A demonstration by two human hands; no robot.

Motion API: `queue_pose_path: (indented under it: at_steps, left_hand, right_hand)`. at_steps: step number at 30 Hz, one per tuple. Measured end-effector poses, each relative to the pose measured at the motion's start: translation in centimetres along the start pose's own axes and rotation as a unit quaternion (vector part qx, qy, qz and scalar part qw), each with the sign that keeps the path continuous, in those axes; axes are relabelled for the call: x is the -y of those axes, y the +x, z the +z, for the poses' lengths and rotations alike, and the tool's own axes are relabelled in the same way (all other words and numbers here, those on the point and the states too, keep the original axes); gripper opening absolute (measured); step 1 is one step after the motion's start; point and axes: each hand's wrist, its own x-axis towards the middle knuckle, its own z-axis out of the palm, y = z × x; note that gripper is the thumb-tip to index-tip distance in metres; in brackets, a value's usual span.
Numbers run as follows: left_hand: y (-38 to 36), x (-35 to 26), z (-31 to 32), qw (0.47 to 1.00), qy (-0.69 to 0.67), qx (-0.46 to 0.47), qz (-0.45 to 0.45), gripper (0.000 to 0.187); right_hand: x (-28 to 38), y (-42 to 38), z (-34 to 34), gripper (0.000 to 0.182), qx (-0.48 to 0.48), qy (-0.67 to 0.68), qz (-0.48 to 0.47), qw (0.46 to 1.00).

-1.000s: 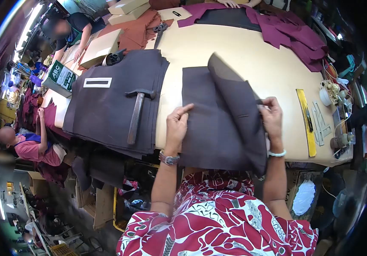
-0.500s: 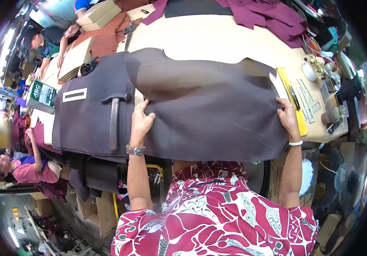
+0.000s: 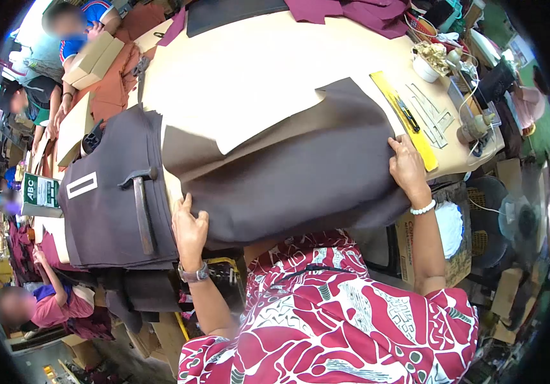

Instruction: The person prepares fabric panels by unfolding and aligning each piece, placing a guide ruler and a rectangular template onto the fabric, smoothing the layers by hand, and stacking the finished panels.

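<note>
A large dark brown sheet of leather-like material (image 3: 287,185) stretches between my hands, bowed and creased, its near part over the table's front edge. Its left edge is pinched in my left hand (image 3: 191,230), index finger pointing forward. My right hand (image 3: 408,165) grips the right edge, thumb hidden beneath the material. Left of my left hand lies a stack of similar dark pieces (image 3: 111,211). On that stack rest a hammer (image 3: 142,214) and a white rectangular frame (image 3: 82,185). Beyond my right hand are a yellow ruler (image 3: 409,121) and a black cutter knife (image 3: 406,114).
Clear templates (image 3: 430,115) and a white bowl (image 3: 426,69) are on the right of the pale table (image 3: 243,70). At left stand a green-and-white tin (image 3: 39,192) and cardboard boxes (image 3: 94,61). Maroon material (image 3: 371,14) lies at the back. Several people work along the left.
The brown sheet has come closer to my body, and its far edge now lies lower and folded, exposing more table. Both hands still hold it. My view has shifted.
</note>
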Motion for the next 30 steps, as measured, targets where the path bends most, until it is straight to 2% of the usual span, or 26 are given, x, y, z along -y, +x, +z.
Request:
queue_pose_path:
  at_steps: [1, 4, 5, 8, 9, 12, 13, 16, 18, 20, 21, 23, 24, 26, 27, 30]
  left_hand:
    - [-0.4, 0.0, 0.1, 1.000, 0.013, -0.017, 0.022, 0.051]
    - [-1.9, -2.2, -1.7, 0.992, -0.085, 0.045, -0.088, 0.047]
    - [-2.4, -1.4, -1.0, 0.999, -0.050, -0.005, -0.007, 0.041]
    - [-3.3, 0.0, 0.0, 0.996, -0.041, -0.073, 0.042, 0.031]
    - [-3.5, -0.1, 0.1, 0.997, -0.028, -0.065, 0.015, 0.034]
    - [-3.6, -1.7, 0.7, 0.978, 0.168, -0.122, 0.039, 0.040]
    - [-3.3, -1.8, 1.1, 0.977, 0.181, -0.106, 0.049, 0.044]
    - [-1.2, -2.0, 2.9, 0.981, 0.072, -0.079, 0.162, 0.041]
    - [-0.2, -2.6, 4.2, 0.981, 0.066, -0.061, 0.172, 0.051]
    - [0.8, -4.1, 5.3, 0.976, 0.091, -0.063, 0.189, 0.059]
    - [1.0, -3.7, 6.0, 0.983, 0.105, -0.016, 0.153, 0.070]
    - [1.1, -3.5, 6.3, 0.983, 0.126, 0.013, 0.134, 0.069]
    - [1.0, -3.6, 6.2, 0.981, 0.139, 0.019, 0.133, 0.069]
    - [1.0, -3.8, 6.0, 0.981, 0.139, 0.030, 0.132, 0.068]
    - [0.9, -3.8, 5.9, 0.981, 0.141, 0.031, 0.131, 0.068]
    - [0.5, -4.0, 5.7, 0.981, 0.141, 0.038, 0.125, 0.068]
  right_hand:
    - [0.2, -0.4, -0.2, 0.033, -0.004, -0.005, 0.002, 1.000]
    - [0.7, -1.8, -0.9, 0.030, -0.007, 0.002, 0.028, 1.000]
    - [0.7, -2.2, -0.9, 0.026, -0.020, 0.005, 0.030, 0.999]
    - [1.2, -3.2, -1.5, 0.024, -0.022, 0.011, 0.067, 0.997]
    - [1.2, -3.5, -1.1, 0.025, -0.033, -0.028, 0.068, 0.997]
    - [2.3, -3.2, -1.2, 0.028, -0.108, -0.119, 0.033, 0.986]
    - [2.7, -2.8, -0.9, 0.032, -0.123, -0.104, 0.020, 0.987]
    - [3.8, -0.7, 1.1, 0.034, -0.088, 0.036, -0.027, 0.995]
    - [4.8, 1.0, 2.7, 0.041, -0.093, 0.097, -0.051, 0.990]
    - [5.4, 1.9, 3.6, 0.054, -0.050, -0.003, -0.041, 0.998]
    - [5.1, 1.9, 4.4, 0.058, -0.021, -0.008, -0.033, 0.999]
    - [4.7, 1.7, 4.7, 0.063, 0.023, -0.003, -0.020, 1.000]
    - [4.3, 1.7, 4.7, 0.059, 0.010, 0.026, -0.018, 0.999]
    - [2.7, 2.3, 4.4, 0.053, -0.080, 0.023, 0.009, 0.997]
    - [1.2, 3.0, 4.4, 0.048, -0.143, -0.010, 0.006, 0.990]
    - [-2.9, 4.9, 3.5, 0.036, -0.197, -0.084, 0.049, 0.976]
